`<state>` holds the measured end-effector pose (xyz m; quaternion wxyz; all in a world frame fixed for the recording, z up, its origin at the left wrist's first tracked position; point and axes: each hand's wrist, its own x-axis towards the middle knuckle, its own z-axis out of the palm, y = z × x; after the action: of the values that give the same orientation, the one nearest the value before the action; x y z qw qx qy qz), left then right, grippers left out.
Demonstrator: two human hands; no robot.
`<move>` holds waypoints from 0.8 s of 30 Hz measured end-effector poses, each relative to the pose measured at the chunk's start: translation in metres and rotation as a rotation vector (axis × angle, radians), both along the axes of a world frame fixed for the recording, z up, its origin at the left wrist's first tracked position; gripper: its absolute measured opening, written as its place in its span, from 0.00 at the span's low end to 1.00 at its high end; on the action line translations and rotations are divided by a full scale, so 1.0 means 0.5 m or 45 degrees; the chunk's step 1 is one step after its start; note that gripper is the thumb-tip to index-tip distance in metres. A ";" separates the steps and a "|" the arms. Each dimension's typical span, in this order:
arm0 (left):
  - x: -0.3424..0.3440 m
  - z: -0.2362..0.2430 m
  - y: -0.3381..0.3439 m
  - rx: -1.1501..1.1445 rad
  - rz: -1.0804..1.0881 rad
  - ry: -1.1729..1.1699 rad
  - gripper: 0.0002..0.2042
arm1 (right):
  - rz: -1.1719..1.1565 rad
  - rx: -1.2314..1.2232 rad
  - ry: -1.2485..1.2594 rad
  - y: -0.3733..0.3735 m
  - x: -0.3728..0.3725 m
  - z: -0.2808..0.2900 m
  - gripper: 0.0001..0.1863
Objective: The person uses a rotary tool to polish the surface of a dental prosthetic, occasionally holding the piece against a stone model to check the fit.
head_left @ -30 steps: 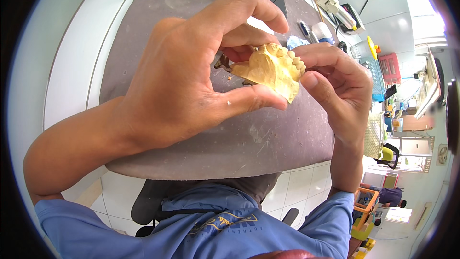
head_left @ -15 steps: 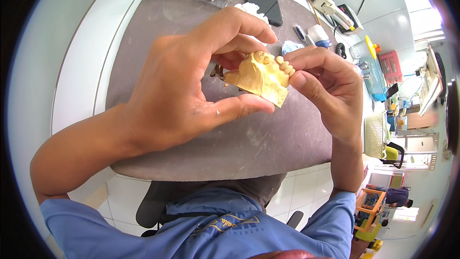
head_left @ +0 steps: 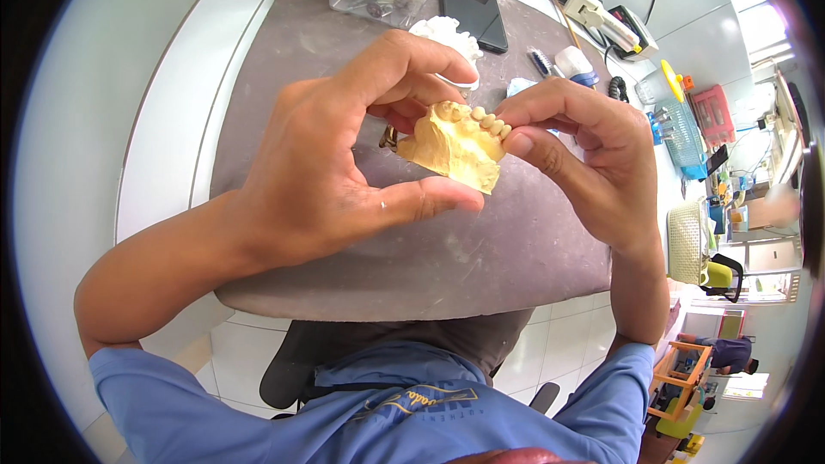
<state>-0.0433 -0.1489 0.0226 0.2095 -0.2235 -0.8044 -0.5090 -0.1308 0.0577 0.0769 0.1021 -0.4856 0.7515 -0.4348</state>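
Note:
My left hand (head_left: 314, 159) grips a yellow plaster dental cast (head_left: 447, 153), thumb along its lower edge and fingers behind it. A dark metal hinge piece (head_left: 388, 137) sticks out at the cast's left end. Along the cast's upper right edge sits a short row of joined cream tooth crowns, a dental bridge (head_left: 491, 124). The thumb and forefinger of my right hand (head_left: 593, 150) pinch the right end of this bridge; whether it is fully seated on the cast I cannot tell. Beyond my left fingers lies a white plaster dental cast (head_left: 449, 36), partly covered by them.
At the table's far side are a clear plastic box (head_left: 348, 2) of small tools and a black phone (head_left: 475, 7). Right of them lie a brush (head_left: 540, 61), a white-and-blue container (head_left: 572, 64) and a corded device (head_left: 601, 24). A blue basket (head_left: 685, 150) stands farther right.
The cast, with both hands, has shifted slightly left and tilted, showing more of its inner side. The white cast is less covered now. Both grips stay the same.

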 end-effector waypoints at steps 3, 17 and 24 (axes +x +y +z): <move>0.004 0.004 -0.002 0.011 0.015 -0.036 0.35 | 0.066 0.063 0.053 -0.005 -0.005 0.008 0.06; 0.014 0.011 -0.001 0.257 -0.076 -0.206 0.16 | -0.021 -0.109 0.010 -0.022 0.010 -0.003 0.07; 0.021 0.041 -0.014 -0.073 0.282 0.471 0.18 | -0.115 -0.411 -0.491 0.039 0.064 -0.003 0.09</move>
<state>-0.0325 -0.1561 0.0432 0.4018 -0.2291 -0.7861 -0.4101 -0.0987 0.0772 0.0754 0.1451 -0.3695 0.6600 -0.6377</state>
